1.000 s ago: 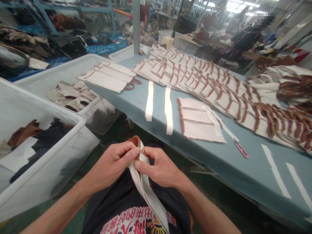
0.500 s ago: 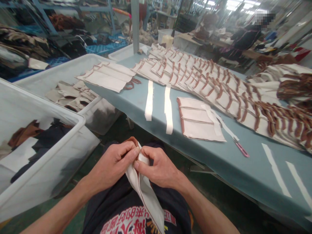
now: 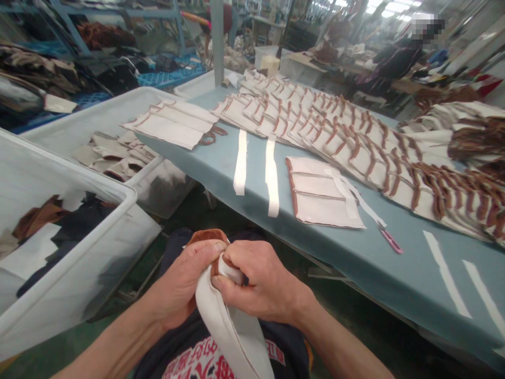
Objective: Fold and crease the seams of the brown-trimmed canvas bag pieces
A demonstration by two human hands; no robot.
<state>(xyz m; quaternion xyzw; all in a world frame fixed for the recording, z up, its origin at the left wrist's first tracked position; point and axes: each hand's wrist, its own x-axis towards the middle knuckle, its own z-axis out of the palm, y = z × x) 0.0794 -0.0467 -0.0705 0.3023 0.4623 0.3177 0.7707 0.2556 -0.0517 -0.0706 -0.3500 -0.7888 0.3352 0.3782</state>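
Note:
Over my lap I hold a cream fabric piece (image 3: 231, 337) with a brown trimmed end (image 3: 207, 237). My left hand (image 3: 183, 284) is closed on its top edge from the left. My right hand (image 3: 262, 284) pinches the same edge from the right, thumbs nearly touching. The cloth hangs down over my dark printed shirt (image 3: 185, 358). On the blue-grey table (image 3: 355, 263) ahead lie a folded cream piece with brown edging (image 3: 321, 192), two white strips (image 3: 256, 163) and a pink-handled tool (image 3: 390, 241).
Long overlapping rows of cream pieces with brown loops (image 3: 355, 137) cover the table's far side. Two white plastic bins (image 3: 79, 263) with fabric scraps stand at my left. More white strips (image 3: 457, 281) lie at the table's right. A person (image 3: 398, 58) works at a far bench.
My hands have drawn closer to me and lower, bunching the cloth's top end. The brown trim now shows more above my left thumb.

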